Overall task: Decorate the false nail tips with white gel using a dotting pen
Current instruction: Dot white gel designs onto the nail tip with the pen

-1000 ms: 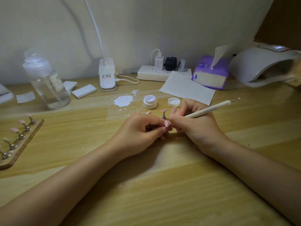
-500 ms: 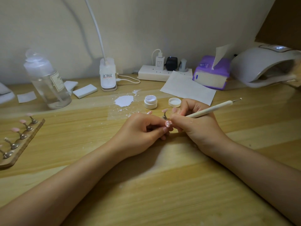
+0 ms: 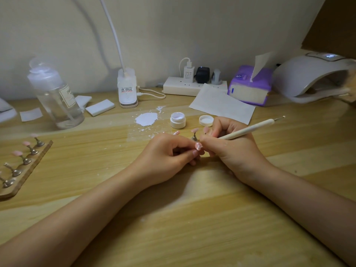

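The left hand (image 3: pixel 165 153) pinches a pink nail tip (image 3: pixel 198 146) at its fingertips, and the right hand (image 3: pixel 229 145) beside it grips the dotting pen (image 3: pixel 248 130), whose working end is hidden. Behind them on the bench (image 3: pixel 192 218) stand the open gel jar (image 3: pixel 178 120) and its lid (image 3: pixel 206 120)

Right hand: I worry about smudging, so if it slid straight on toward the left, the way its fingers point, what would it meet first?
Probably the false nail tip pinched by the left hand; the right hand looks already against it.
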The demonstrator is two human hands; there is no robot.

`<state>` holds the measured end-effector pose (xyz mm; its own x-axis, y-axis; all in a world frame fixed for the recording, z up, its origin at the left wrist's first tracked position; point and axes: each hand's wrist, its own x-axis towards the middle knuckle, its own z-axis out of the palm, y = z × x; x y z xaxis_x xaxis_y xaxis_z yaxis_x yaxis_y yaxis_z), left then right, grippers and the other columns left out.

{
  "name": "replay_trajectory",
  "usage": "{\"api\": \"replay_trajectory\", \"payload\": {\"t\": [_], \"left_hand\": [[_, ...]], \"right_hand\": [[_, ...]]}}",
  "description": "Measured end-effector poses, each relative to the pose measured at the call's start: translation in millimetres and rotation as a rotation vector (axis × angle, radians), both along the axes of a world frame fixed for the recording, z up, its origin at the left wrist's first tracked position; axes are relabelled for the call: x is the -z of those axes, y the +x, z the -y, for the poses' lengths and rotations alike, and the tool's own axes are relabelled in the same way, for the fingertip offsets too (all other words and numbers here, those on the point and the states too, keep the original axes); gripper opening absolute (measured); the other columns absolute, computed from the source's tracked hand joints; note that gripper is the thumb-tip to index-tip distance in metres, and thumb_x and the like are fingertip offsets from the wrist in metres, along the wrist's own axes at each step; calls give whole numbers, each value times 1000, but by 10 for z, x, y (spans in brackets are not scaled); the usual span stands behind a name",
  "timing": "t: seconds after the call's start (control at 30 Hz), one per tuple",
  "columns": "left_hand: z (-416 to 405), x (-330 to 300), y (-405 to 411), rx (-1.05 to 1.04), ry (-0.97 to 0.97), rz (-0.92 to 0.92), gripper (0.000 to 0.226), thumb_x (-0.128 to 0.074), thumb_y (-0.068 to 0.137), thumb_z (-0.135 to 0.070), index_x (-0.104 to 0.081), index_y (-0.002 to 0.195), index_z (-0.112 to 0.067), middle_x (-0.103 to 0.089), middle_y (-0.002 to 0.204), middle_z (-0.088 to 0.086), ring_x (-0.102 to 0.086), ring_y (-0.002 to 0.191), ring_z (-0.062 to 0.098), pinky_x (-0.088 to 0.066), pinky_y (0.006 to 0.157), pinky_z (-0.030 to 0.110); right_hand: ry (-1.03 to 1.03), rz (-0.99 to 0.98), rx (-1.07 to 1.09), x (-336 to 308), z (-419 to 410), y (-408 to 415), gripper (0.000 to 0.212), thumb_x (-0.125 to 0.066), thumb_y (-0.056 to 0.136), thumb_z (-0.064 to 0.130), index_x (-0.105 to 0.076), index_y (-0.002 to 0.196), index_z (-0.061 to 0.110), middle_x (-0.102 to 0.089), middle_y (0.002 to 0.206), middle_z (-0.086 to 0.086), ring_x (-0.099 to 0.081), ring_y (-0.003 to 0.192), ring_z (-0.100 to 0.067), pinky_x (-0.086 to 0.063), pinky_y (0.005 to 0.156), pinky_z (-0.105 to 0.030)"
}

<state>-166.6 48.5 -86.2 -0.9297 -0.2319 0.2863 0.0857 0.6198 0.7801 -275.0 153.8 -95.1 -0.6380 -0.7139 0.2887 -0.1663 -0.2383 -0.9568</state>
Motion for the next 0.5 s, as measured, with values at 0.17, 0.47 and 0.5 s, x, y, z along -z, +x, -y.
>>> {"api": "replay_trajectory", "payload": {"t": [0.17,0.47,0.5], "left_hand": [[3,8,-4,2,-4,2,19,-59,86,-1,-65,80,-19,-62,61,-18,-59,59,-10,-29,73,-8],[18,30,-7,-10,-8,-2,14,-58,87,-2,-71,90,-6,-62,60,-16,-59,59,-8,-31,72,-7],[20,31,-10,-11,-11,0,14,-58,87,-4,-71,91,-5,-63,61,-15,-60,60,-7,-32,73,-7]], "right_hand": [[-24,5,17,5,3,1,40,-61,72,-12,-42,49,14,-48,42,3,-61,72,-28,-50,66,-21],[-53,34,57,-35,-10,32,37,-64,77,-3,-40,53,13,-47,40,6,-61,78,-46,-55,73,-42],[-59,45,72,-39,-14,38,38,-66,78,2,-41,53,15,-47,41,6,-62,76,-44,-54,72,-46]]}}
